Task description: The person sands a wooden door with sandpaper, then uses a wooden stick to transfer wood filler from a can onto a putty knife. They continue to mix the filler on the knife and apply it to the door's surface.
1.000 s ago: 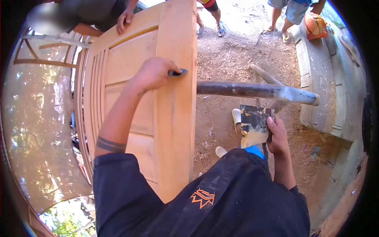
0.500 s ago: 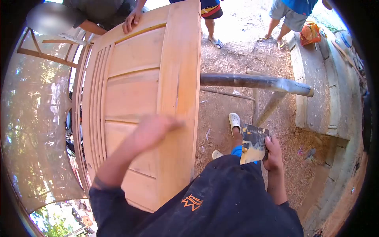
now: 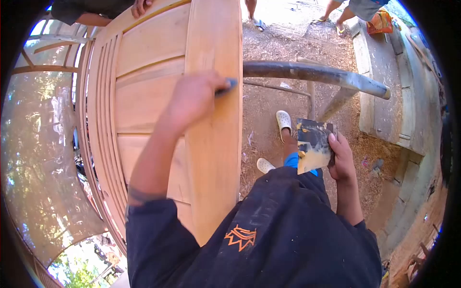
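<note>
A pale wooden door panel (image 3: 211, 144) with grooved sections and narrow slats lies on the left. My left hand (image 3: 197, 96), somewhat blurred, is closed on a small dark flat scraper (image 3: 226, 87) over the door's wide edge board. The scraper's blade is near the board's right edge. Lower right, my right hand (image 3: 343, 156) grips a dark square plate (image 3: 314, 144) smeared with tan paste, its thumb on the plate's face.
A dark metal pipe support (image 3: 307, 72) juts out right of the door. A person's hand (image 3: 140, 7) rests on the door's far end. Others' feet (image 3: 259, 24) are beyond. At right runs a concrete ledge (image 3: 384, 91) bearing an orange bag (image 3: 379, 22).
My left hand has moved up along the edge board, and the scraper now shows more clearly. The view has shifted, so the door's far end sits higher. My right hand still holds the plate.
</note>
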The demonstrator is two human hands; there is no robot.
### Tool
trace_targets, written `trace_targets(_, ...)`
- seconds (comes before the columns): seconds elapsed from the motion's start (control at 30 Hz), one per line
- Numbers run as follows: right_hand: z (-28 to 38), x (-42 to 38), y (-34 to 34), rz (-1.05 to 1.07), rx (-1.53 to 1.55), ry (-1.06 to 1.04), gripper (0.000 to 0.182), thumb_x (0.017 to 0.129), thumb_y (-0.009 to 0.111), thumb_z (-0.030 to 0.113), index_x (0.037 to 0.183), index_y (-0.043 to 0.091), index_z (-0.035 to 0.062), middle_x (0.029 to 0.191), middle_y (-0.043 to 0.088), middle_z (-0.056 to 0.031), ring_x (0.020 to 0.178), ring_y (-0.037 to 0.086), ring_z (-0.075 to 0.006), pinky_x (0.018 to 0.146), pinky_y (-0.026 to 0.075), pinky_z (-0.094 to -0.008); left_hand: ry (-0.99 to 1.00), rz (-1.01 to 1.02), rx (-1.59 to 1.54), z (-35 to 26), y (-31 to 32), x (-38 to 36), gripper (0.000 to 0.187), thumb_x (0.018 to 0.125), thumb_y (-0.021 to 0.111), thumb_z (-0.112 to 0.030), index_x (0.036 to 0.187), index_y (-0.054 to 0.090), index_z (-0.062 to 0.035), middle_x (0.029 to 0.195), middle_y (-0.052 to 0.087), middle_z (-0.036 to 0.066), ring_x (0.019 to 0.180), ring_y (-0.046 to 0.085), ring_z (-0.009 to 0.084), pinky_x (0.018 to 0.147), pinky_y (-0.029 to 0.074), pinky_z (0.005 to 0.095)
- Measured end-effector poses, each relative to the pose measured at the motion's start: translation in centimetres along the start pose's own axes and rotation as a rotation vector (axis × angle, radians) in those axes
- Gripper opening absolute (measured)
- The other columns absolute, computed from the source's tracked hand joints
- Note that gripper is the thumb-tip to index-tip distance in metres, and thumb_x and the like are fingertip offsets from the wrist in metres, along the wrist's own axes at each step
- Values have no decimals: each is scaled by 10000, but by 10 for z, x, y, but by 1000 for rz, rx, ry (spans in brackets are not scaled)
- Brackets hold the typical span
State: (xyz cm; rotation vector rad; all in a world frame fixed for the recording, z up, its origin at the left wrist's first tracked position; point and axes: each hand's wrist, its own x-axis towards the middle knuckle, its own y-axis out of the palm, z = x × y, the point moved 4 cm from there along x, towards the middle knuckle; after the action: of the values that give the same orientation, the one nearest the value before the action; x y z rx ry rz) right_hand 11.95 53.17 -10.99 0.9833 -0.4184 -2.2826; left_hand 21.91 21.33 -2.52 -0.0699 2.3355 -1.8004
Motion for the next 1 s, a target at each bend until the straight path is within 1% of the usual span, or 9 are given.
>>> trace_targets(0.2,-8,-4,3,69,12,24,295,954,444,188,1147,487,-30,1003,611,-93,864,608,-145,772,501,-285,6,235,-248,-49,-7,-70,284,790,513,-55,1039,646,-90,1024,634,109,971,591,286,858,466,376)
trace_targets(0.3,-7,-15,7,79,24,17,288,955,443,182,1146,488,-29,998,608,-86,863,601,-141,773,499,-286,108,-104,274,-48,-23,-32,446,742,491,50,1162,589,-64,1174,577,119,1155,500,277,984,392,388)
trace_targets(0.4,-8,-24,0,59,40,-13,286,955,443,179,1146,488,-29,996,607,-86,859,600,-141,778,499,-288,248,-232,585,-36,0,-9,443,769,498,-3,1207,548,-48,1233,532,109,1230,431,273,1042,324,407)
trace_targets(0.5,-16,-36,-18,29,44,-16,284,954,441,175,1147,485,-30,1007,608,-95,871,604,-147,784,501,-291,380,-172,601,-36,23,-2,384,796,504,-74,1172,569,-38,1223,544,117,1215,453,266,1047,314,405)
trace_targets(0.6,-22,-46,-29,5,96,-18,284,953,440,172,1146,482,-32,1020,609,-108,883,612,-158,787,507,-298,502,261,583,-62,45,-15,373,800,504,-87,1163,573,-39,1220,554,124,1216,456,272,1051,313,399)
trace_targets(0.67,-19,-49,-34,-11,128,-39,286,952,437,170,1149,479,-34,1019,610,-115,883,618,-167,787,511,-303,432,727,618,-85,66,-41,357,814,503,-113,1159,579,-56,1232,558,115,1226,458,263,1057,316,381)
trace_targets(0.77,-24,-53,-46,-71,190,-64,293,952,434,167,1158,475,-37,1008,613,-117,873,625,-175,785,514,-308,611,513,60,-122,23,-50,385,799,504,-34,1176,577,-67,1244,555,106,1222,467,258,1033,357,359)
trace_targets(0.87,-28,-53,-55,-84,240,-58,303,949,439,168,1167,472,-40,1001,616,-115,864,627,-176,786,515,-307,234,115,-46,-90,-33,-2,485,774,464,88,1222,550,-75,1246,555,105,1190,494,278,1003,391,344)
trace_targets(1.0,-21,-48,-48,-30,213,-56,313,944,453,176,1169,473,-40,998,619,-113,860,629,-171,780,516,-304,24,82,-81,-17,-34,45,599,683,431,163,1210,558,-91,1175,587,144,1097,548,300,959,421,347)
